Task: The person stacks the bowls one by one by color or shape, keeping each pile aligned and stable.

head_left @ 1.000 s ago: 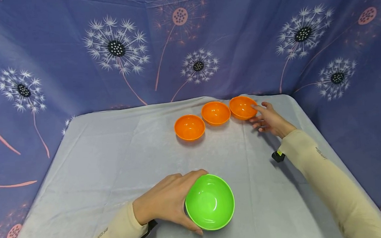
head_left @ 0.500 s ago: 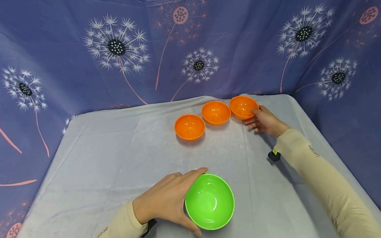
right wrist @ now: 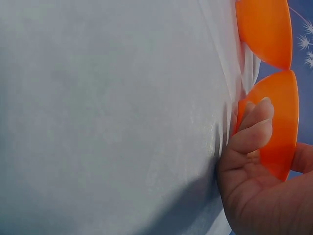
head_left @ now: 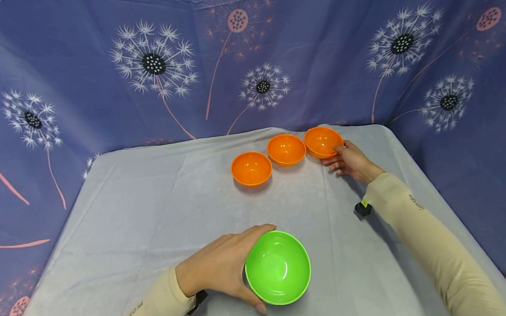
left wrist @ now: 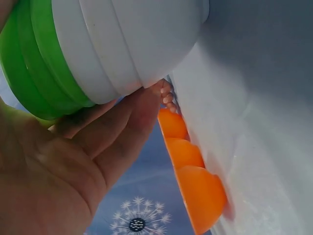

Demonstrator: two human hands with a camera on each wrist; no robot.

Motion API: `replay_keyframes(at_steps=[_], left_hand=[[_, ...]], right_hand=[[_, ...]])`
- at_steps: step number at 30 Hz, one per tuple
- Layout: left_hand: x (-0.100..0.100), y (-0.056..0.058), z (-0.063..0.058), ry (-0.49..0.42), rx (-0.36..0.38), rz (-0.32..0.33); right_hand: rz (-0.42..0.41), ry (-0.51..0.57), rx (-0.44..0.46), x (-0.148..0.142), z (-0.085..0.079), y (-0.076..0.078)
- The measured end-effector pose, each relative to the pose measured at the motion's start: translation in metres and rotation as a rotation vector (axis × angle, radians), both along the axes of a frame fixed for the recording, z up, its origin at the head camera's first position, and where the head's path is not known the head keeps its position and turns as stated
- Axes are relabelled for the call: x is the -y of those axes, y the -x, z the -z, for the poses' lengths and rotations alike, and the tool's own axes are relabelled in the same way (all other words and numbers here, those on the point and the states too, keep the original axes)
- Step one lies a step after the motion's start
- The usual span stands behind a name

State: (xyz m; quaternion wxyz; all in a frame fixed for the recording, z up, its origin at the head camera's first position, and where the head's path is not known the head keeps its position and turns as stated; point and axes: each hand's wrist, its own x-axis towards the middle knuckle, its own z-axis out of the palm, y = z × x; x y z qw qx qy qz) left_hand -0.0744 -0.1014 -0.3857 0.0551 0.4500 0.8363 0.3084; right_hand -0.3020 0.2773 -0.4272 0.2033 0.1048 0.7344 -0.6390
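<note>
Near the table's front, my left hand (head_left: 222, 264) grips the side of a stack of nested bowls, thumb and fingers spread around it. From above only the top green bowl (head_left: 278, 267) shows; the left wrist view reveals green bowls (left wrist: 34, 58) over white bowls (left wrist: 132, 44). At the back right, my right hand (head_left: 352, 163) pinches the rim of the rightmost orange bowl (head_left: 321, 140), thumb inside and fingers curled beneath its outer wall. This bowl stands beside the middle orange bowl (head_left: 286, 148), while a third orange bowl (head_left: 251, 168) sits left and slightly nearer.
A pale grey cloth covers the table (head_left: 151, 207). Its back edge meets a blue dandelion-print curtain (head_left: 317, 76), which also hangs along both sides. A small black wrist device (head_left: 362, 209) hangs under the right sleeve.
My right hand has moved slightly left and its thumb has come down onto the rightmost orange bowl's rim, taking hold of it. The left hand and the stack stay in place.
</note>
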Motion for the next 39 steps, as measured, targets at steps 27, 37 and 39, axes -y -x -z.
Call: replay_keyframes(at_steps=[27,37,39], left_hand=[[-0.004,0.014,0.012,-0.239,0.307,0.208],[-0.003,0.013,0.012,-0.224,0.329,0.191],[-0.003,0.014,0.012,-0.226,0.328,0.196]], right_hand=[[-0.002,0.041,0.001,-0.013,0.001,-0.016],[0.002,0.061,-0.056,-0.015,-0.005,-0.035],[0.000,0.052,-0.061,-0.014,-0.007,-0.040]])
